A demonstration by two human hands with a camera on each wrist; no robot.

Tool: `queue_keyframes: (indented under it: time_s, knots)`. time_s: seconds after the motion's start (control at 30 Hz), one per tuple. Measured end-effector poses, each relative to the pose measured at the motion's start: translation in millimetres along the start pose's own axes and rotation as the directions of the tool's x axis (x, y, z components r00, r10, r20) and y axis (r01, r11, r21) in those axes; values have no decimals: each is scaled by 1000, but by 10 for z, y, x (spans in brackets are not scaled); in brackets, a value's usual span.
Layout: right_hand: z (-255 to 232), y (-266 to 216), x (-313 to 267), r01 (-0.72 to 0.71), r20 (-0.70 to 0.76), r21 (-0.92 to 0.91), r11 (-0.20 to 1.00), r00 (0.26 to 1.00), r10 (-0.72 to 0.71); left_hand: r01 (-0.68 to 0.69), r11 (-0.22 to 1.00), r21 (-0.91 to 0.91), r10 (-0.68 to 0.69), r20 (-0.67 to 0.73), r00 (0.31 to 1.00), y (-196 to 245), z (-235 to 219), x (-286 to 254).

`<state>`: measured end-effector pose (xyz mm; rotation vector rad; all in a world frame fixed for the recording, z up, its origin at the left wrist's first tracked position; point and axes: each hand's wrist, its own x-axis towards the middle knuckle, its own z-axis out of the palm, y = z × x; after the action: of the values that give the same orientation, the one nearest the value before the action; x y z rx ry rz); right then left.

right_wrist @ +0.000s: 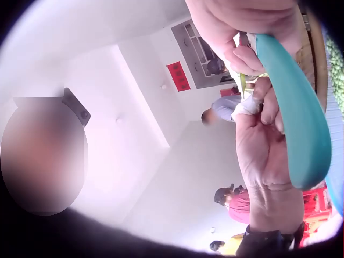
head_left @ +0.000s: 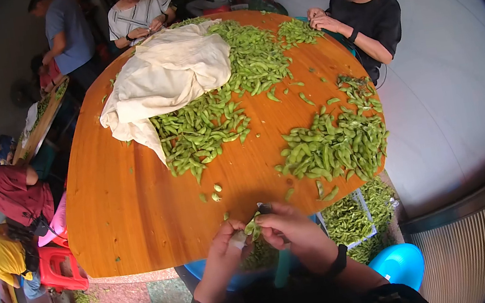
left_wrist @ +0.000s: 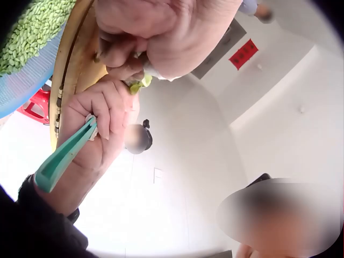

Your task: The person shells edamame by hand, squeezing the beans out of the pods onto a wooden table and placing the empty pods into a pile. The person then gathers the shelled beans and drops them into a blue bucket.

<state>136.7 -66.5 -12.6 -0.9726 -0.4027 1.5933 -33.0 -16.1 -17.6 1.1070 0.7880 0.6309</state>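
In the head view, my left hand (head_left: 226, 250) pinches a green soybean pod (head_left: 252, 229) between thumb and fingers at the table's near edge. White wrapping (right_wrist: 247, 107) covers the left thumb. My right hand (head_left: 287, 224) meets it at the pod, its fingers curled round a tool with a teal handle (right_wrist: 298, 123). The handle hangs below the palm; the tool's working end is hidden in the fingers. Below both hands is a blue basket (left_wrist: 29, 94) with shelled green beans (left_wrist: 32, 37) in it.
A pile of pods (head_left: 335, 148) lies on the wooden table (head_left: 121, 212) at right. A cream cloth (head_left: 166, 72) partly covers a larger heap. Crates of pods (head_left: 348, 220) and a blue basin (head_left: 398, 266) stand low at right; red stools (head_left: 61, 270) at left. Other people sit around.
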Motion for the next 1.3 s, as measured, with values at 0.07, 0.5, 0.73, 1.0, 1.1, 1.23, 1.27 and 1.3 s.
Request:
queue_keyframes:
  time_s: [0.07, 0.5, 0.73, 1.0, 1.1, 1.23, 1.27, 1.3]
  knots:
    - [-78, -114, -17, 60, -56, -112, 992, 996, -67, -110, 944, 311, 107, 27, 994, 49, 28, -30]
    - [-580, -329, -88, 417, -97, -727, 545, 723, -684, -226, -142, 964, 561, 266, 784, 669, -547, 1067]
    - [-307, -249, -161, 304, -34, -705, 640, 888, -459, -162, -104, 981, 553, 193, 811, 716, -570, 1047]
    - [-83, -153, -79, 337, 86, -712, 616, 913, -400, -3, -79, 997, 647, 54, 761, 621, -450, 901]
    - [-95, -87, -85, 384, 105, -695, 608, 890, -443, -122, -37, 992, 498, 124, 858, 550, -486, 933]
    - [-47, -79, -101, 381, 106, -665, 642, 899, -425, -152, -14, 988, 515, 138, 846, 467, -554, 1008]
    - [-40, -78, -79, 384, 116, -633, 672, 906, -407, -161, -19, 987, 508, 148, 848, 493, -524, 987]
    - [-43, -72, -44, 385, 110, -631, 673, 904, -413, -169, -23, 985, 506, 157, 848, 538, -440, 898]
